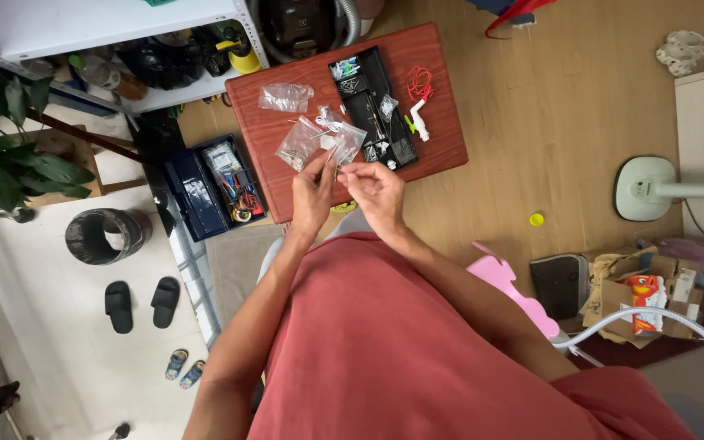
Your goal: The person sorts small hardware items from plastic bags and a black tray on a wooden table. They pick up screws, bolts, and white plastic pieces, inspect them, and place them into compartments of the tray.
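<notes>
Red shirt (417,350) fills the near view, and both forearms reach out from it to meet over the near edge of a small red-brown table (442,138). Left hand (313,194) pinches narrow, thumb against forefinger, on what seems a thin metal pin or screw; it is too small to name for sure. Right hand (378,189) sits just beside it, fingers curled close around something tiny that cannot be made out, so whether it truly holds a part I cannot tell.

Just beyond the pinch lie two clear bags (321,140), one touching the other. Farther out and to the right of the grip stands an open black case (372,106) of small parts, with a red wire (420,81) and a white plastic piece (420,121) past it. A third bag (285,97) lies beyond and to the left. Left of the grip, off the table, an open blue box (217,186) rests on the floor.

For work this fine, I would judge it best to keep both hands low over the table, so anything dropped lands on the wood rather than the floor, and to hold the pinch firm.
</notes>
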